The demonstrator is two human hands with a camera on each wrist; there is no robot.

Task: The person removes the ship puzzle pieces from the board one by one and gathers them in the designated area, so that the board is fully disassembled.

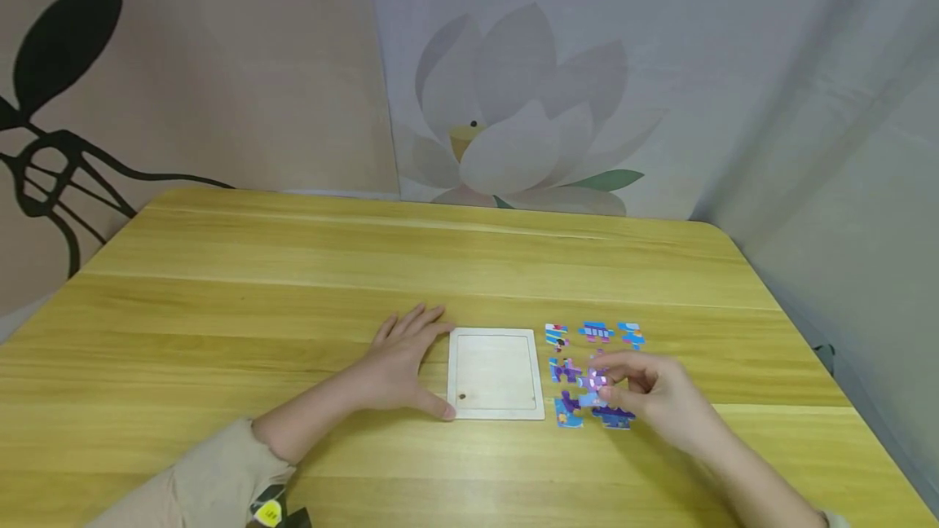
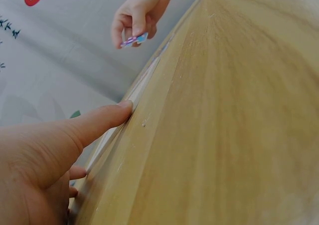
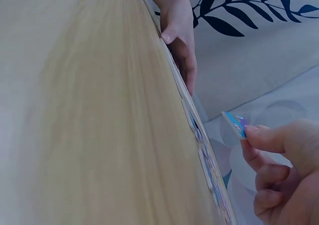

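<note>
A square, pale wooden puzzle tray [image 1: 495,377] with a raised border lies flat on the table, its inside bare. My left hand [image 1: 399,367] spreads along the tray's left side, with thumb and forefinger touching its two left corners. To the right, thumb and fingertips of my right hand [image 1: 655,394] pinch a jigsaw piece [image 3: 235,125] printed in blue and purple. In the left wrist view that piece is held above the tabletop. Several loose jigsaw pieces [image 1: 596,332] lie beside the tray, some partly hidden under the right hand.
The wood-grain table [image 1: 308,259] has rounded far corners. Behind it hangs a pale curtain [image 1: 308,63] printed with a lotus and dark leaves. A dark band with a yellow patch [image 1: 268,512] shows at the left sleeve.
</note>
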